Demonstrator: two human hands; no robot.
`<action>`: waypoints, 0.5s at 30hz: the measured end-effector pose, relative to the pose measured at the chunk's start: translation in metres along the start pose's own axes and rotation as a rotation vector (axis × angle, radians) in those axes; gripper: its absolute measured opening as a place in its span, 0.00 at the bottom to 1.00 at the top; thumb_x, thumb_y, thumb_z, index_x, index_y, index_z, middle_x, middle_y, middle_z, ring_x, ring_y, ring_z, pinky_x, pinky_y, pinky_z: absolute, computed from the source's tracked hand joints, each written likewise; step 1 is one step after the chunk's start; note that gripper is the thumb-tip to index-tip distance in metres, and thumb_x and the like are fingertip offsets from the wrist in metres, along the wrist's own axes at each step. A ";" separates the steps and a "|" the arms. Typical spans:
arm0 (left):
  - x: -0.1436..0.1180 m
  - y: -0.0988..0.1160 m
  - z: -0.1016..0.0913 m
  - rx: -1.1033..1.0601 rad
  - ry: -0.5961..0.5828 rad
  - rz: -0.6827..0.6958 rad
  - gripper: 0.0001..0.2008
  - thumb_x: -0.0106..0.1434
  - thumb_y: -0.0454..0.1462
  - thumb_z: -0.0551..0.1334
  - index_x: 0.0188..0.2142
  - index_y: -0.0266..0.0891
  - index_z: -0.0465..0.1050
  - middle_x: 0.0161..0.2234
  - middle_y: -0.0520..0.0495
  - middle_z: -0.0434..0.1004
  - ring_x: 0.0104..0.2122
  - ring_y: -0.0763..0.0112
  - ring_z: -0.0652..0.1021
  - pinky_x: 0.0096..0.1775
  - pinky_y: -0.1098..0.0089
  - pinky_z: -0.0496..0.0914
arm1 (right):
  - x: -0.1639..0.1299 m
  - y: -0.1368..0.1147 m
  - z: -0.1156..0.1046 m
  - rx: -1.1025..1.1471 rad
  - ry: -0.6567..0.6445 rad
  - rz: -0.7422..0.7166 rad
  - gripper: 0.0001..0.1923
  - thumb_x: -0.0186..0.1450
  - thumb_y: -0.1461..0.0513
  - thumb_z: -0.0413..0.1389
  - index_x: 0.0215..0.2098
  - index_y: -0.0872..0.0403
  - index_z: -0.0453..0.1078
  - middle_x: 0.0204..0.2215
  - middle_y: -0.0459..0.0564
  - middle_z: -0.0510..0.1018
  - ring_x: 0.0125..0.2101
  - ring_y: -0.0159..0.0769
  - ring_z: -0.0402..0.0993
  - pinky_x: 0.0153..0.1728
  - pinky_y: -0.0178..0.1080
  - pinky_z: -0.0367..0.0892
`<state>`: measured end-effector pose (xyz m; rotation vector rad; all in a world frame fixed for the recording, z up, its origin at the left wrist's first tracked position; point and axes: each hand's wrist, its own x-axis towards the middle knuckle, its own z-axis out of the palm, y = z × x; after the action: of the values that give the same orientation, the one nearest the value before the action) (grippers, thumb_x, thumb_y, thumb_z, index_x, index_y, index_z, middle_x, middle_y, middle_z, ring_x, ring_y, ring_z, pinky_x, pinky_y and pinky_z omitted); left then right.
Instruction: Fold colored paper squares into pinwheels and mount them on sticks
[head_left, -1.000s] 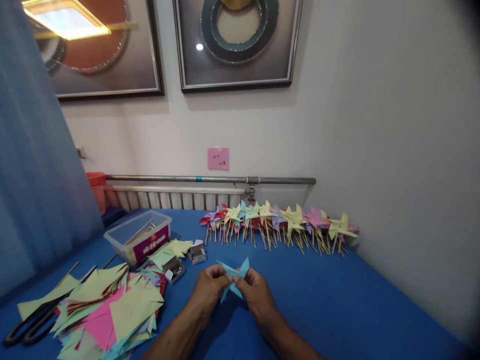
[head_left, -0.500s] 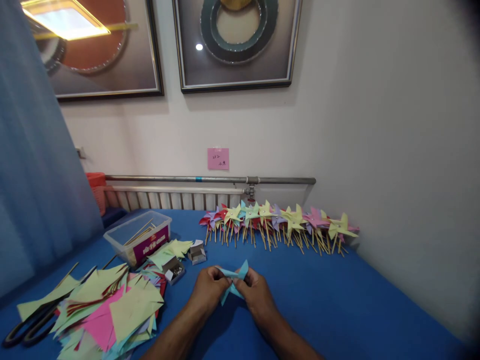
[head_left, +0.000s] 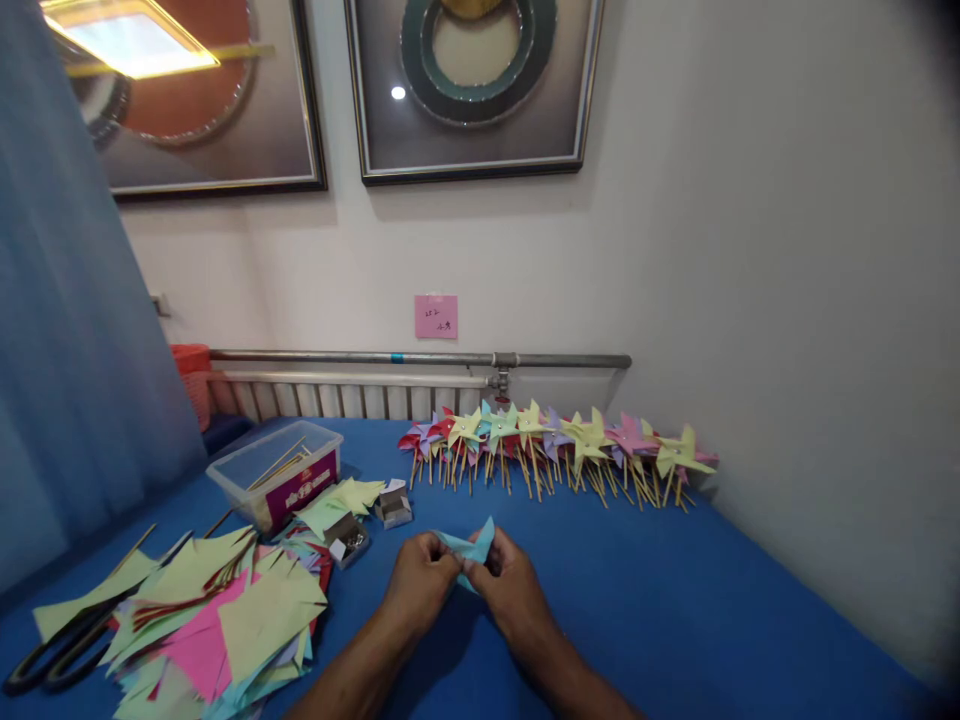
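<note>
Between my two hands is a light blue paper pinwheel (head_left: pixel 474 549), its folded points sticking up above my fingers. My left hand (head_left: pixel 421 578) pinches its left side, and my right hand (head_left: pixel 508 588) grips the right side with the thumb near the middle. The thumbs almost meet at its centre, which my fingers mostly cover. To the left of my hands stand a small open box of metal pins (head_left: pixel 347 543) and a second small box (head_left: pixel 394 506). A large pile of cut paper sheets (head_left: pixel 225 620) in several colours lies further left.
Finished pinwheels (head_left: pixel 555 440) on sticks lie in a long row at the back. A clear plastic tub (head_left: pixel 247 492) holds sticks. Black-handled scissors (head_left: pixel 64 650) rest by the paper pile. A blue curtain (head_left: pixel 82 300) hangs at left; a metal pipe (head_left: pixel 337 357) runs along the wall.
My hands stay in nearly the same place. The lower point of the blue pinwheel, which hung below my fingers, is now mostly folded in or out of sight.
</note>
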<state>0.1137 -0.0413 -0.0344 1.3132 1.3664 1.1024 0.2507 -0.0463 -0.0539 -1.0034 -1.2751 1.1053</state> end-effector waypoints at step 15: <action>-0.004 0.011 -0.005 -0.026 -0.108 -0.006 0.08 0.53 0.33 0.61 0.20 0.41 0.63 0.16 0.57 0.59 0.19 0.76 0.60 0.24 0.73 0.54 | -0.003 -0.007 -0.006 0.236 -0.118 0.174 0.16 0.51 0.54 0.71 0.32 0.55 0.75 0.27 0.46 0.80 0.28 0.34 0.74 0.35 0.36 0.67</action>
<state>0.1108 -0.0454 -0.0221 1.3303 1.2718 1.0273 0.2575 -0.0501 -0.0475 -0.8932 -1.1336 1.4322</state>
